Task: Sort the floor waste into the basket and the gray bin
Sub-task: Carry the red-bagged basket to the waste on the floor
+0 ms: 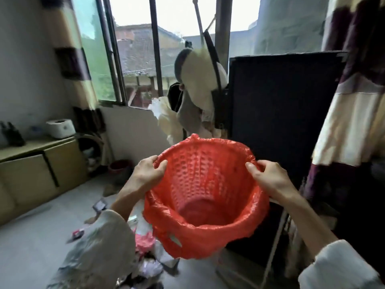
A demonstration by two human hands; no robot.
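I hold a basket (200, 184) lined with a red plastic bag up in front of me, its mouth tilted toward me and nothing visible inside. My left hand (148, 171) grips the bag's edge at the left rim. My right hand (268, 176) grips the edge at the right rim. Below the basket, loose floor waste (145, 253) lies in a pile: pink plastic, white wrappers and paper scraps. A small dark packet (100, 205) lies farther left on the floor. No gray bin can be made out.
A tall black panel (281, 113) stands right behind the basket, with a slipper (200, 80) and cloths hung beside it. A low cabinet (37, 172) lines the left wall. A dark red pot (119, 166) sits near the window wall. Curtains (350, 122) hang at the right.
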